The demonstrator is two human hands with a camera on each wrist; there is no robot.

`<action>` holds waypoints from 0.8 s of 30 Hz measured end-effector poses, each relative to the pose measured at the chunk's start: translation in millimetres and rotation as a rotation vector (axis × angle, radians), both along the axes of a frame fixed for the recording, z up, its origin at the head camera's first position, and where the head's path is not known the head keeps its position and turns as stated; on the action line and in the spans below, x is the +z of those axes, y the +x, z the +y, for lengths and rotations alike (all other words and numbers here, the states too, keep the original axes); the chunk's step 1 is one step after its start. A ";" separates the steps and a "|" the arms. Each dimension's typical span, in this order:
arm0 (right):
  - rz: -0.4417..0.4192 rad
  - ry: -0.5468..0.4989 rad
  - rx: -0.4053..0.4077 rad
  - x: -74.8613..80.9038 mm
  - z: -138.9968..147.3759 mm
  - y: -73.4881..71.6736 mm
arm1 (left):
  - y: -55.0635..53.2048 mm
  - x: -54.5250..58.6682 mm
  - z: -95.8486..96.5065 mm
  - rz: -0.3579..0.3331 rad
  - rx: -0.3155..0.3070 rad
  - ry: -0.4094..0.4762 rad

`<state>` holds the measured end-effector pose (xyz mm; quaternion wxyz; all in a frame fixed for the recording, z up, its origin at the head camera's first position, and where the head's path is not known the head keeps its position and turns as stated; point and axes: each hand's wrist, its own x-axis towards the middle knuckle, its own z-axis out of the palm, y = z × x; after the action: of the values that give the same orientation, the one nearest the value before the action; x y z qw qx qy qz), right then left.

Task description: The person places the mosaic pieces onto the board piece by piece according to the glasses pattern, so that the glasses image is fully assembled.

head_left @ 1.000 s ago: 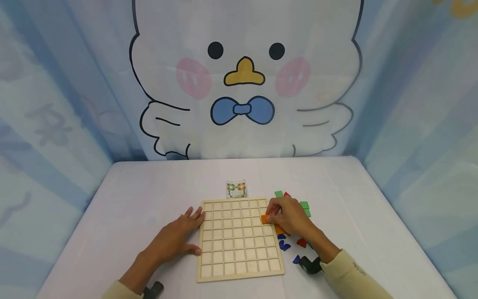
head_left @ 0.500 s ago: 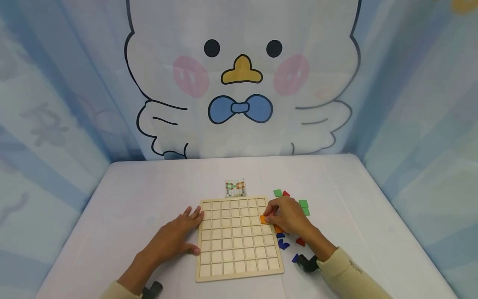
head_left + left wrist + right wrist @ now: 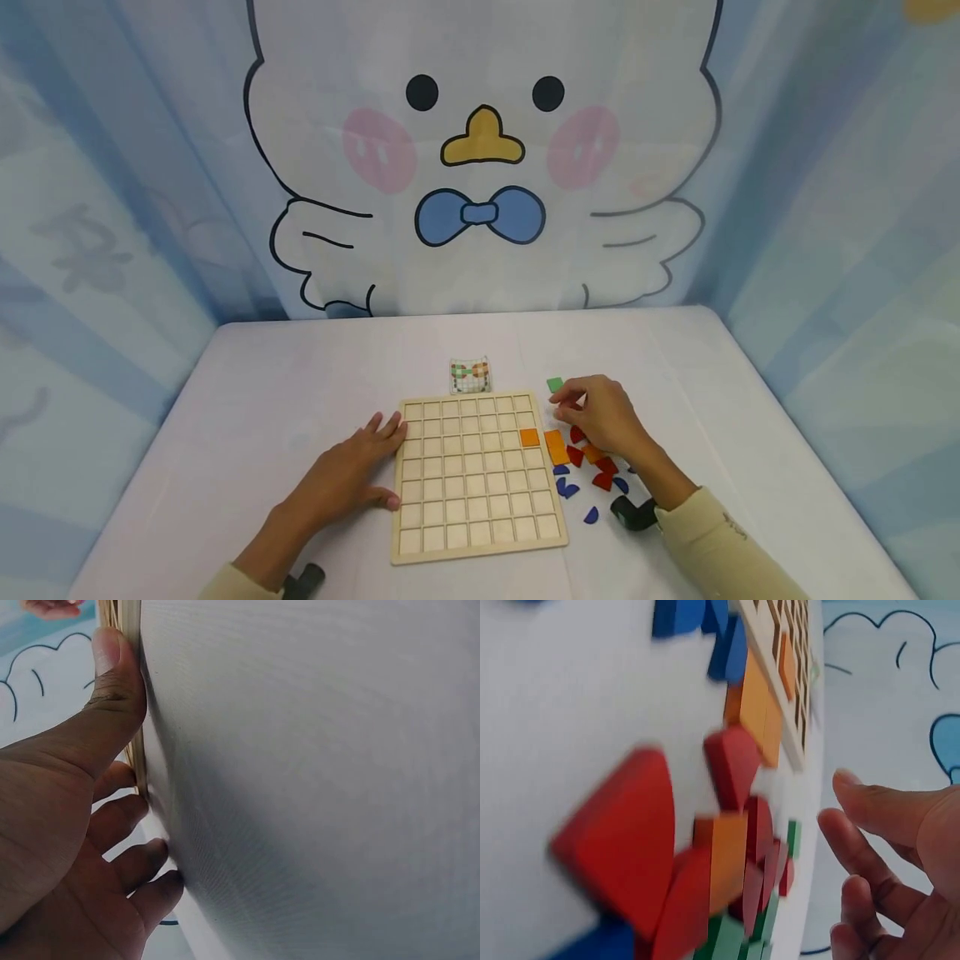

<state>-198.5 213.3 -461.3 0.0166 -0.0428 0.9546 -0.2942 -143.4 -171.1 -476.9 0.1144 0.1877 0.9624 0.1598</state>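
Observation:
My left hand (image 3: pixel 352 467) lies with fingers spread along the left edge of a wooden grid board (image 3: pixel 474 485). In the left wrist view its thumb and fingertips touch the board's rim (image 3: pixel 130 622). One orange square tile (image 3: pixel 529 437) sits in a cell near the board's right side. Beyond that side, my right hand (image 3: pixel 603 412) hovers over loose pieces. Its thumb and forefinger are apart in the right wrist view, with nothing between them. Orange pieces (image 3: pixel 557 447), red pieces (image 3: pixel 603 482) and a green piece (image 3: pixel 555 384) lie around it.
A small printed card (image 3: pixel 470 376) with a bow-tie pattern lies behind the board. Several blue pieces (image 3: pixel 591 515) are scattered off its right edge. A dark wrist device (image 3: pixel 633 513) sits at the right sleeve. A cartoon curtain (image 3: pixel 480 275) stands behind the table.
My right hand has let go of the orange square tile, which stays in its cell, and has moved right and slightly back over the loose pieces. The left hand stays at the board's edge.

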 end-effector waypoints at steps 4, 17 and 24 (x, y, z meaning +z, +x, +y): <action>0.025 0.045 -0.033 -0.7 15.2 -5.3 | 0.1 -2.3 -1.5 0.009 0.001 0.000; 0.021 0.136 -0.094 -8.3 15.6 -11.4 | 0.1 -1.4 -0.9 0.003 0.001 0.015; 0.007 0.170 -0.086 -6.2 11.0 -13.6 | -0.5 -2.4 0.2 0.010 0.002 -0.005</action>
<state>-212.1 224.2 -467.5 0.0041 -0.0011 0.9772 -0.2123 -143.8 -170.9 -479.3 0.1096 0.1873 0.9635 0.1566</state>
